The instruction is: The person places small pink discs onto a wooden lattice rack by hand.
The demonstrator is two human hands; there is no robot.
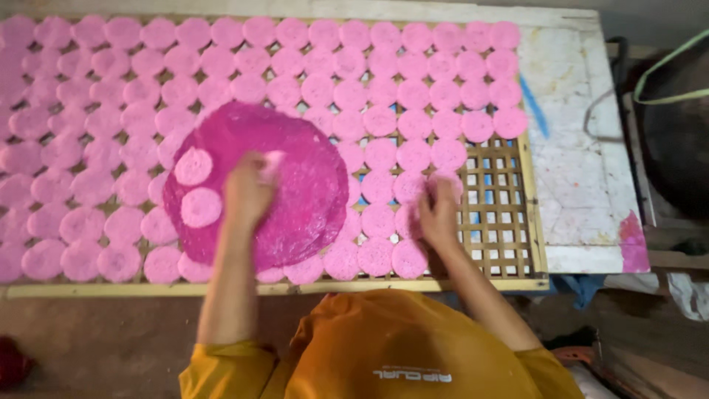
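Left hand [247,193] lifts pink disc [272,164]; lattice rack [496,193] part bare.

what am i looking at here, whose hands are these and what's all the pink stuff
There is no machine here: a person in an orange top works with two bare hands. The single picture comes from a camera worn on that person's head, looking down, so the arms reach up into the view from the bottom edge.

The surface is a wooden lattice tray, almost fully covered with rows of small pale pink discs. On top of them, left of centre, lies a large darker pink round sheet carrying two small discs.

The left hand is over that sheet and seems to pinch one small pale disc; it is blurred. The right hand rests on the discs at the tray's uncovered corner; whether it has anything in its grip is unclear.
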